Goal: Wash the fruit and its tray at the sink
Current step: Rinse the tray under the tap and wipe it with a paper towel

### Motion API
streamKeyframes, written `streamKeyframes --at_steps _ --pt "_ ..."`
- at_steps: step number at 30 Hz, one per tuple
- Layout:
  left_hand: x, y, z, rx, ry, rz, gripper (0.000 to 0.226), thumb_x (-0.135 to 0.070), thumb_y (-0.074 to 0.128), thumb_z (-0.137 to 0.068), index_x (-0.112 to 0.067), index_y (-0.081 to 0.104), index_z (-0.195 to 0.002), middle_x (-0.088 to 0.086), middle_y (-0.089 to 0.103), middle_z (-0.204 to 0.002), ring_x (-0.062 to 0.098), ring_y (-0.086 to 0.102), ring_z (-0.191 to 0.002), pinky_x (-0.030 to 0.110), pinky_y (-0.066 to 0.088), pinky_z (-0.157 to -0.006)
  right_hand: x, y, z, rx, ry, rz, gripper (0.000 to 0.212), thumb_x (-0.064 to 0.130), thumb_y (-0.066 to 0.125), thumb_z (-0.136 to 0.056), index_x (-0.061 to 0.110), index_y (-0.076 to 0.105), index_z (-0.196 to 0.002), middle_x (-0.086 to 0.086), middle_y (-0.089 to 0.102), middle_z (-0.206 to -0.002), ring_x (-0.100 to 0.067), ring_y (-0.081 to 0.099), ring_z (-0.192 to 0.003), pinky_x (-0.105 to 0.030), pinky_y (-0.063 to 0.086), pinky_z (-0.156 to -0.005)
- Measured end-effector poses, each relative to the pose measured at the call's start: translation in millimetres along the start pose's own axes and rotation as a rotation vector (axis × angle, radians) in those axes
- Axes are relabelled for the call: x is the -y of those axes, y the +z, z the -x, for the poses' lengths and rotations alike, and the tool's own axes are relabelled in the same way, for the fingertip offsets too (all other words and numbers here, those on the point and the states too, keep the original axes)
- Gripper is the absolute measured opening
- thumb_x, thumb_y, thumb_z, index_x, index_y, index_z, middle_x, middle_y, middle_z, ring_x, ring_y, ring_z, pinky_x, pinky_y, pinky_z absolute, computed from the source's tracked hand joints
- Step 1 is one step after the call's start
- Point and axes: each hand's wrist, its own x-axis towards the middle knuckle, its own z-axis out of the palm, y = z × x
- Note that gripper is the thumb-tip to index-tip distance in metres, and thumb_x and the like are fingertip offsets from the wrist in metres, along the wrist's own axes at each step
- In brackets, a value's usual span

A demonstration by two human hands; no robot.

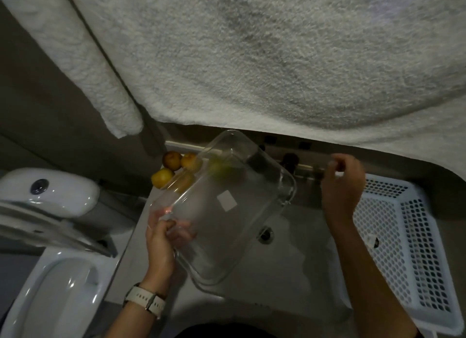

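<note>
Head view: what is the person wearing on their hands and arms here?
Both forearms are bare, with no sleeves in sight. The left hand has a watch at the wrist, with a pale, perforated strap. The right hand shows no glove or wristwear; blur hides any ring.

Clear plastic tray [227,211] is sitting tilted over the sink basin [290,262], white label on its base, near-left corner being gripped. Fruit [172,159] is lying at the sink's back-left corner: brownish and yellow pieces beside the tray, a greenish one [222,170] showing through its wall.
</note>
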Motion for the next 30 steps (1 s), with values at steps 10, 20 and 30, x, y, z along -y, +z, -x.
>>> streamKeyframes --at_steps 10,20,30 --pt "12 -69 22 -0.372 0.007 0.212 0.018 -0.005 0.040 -0.096 -0.017 0.053 -0.094 0.012 0.056 -0.058 0.013 0.053 -0.038 0.017 0.047 -0.038 108 58 126 0.771 -0.385 0.083 0.031 0.023 0.047 -0.097 0.014 0.053 -0.126 -0.010 0.052 -0.122 -0.031 0.054 -0.106 -0.037 0.047 -0.079" --pt "64 -134 14 -0.658 -0.073 0.245 0.014 -0.009 0.043 -0.099 -0.016 0.052 -0.090 0.011 0.058 -0.065 0.009 0.056 -0.040 0.015 0.043 -0.038 95 118 183 0.976 -0.458 0.196 0.049 0.013 0.051 -0.094 0.020 0.039 -0.141 -0.009 0.034 -0.142 -0.027 0.045 -0.119 -0.037 0.047 -0.091" --pt "101 -158 -11 -0.675 -0.159 0.059 0.014 -0.017 0.053 -0.098 -0.013 0.061 -0.087 0.014 0.062 -0.072 0.025 0.061 -0.059 0.022 0.048 -0.051 78 138 204 1.046 -0.256 0.074 0.046 -0.001 0.053 -0.089 0.008 0.045 -0.134 -0.014 0.027 -0.144 -0.029 0.051 -0.117 -0.039 0.051 -0.089"
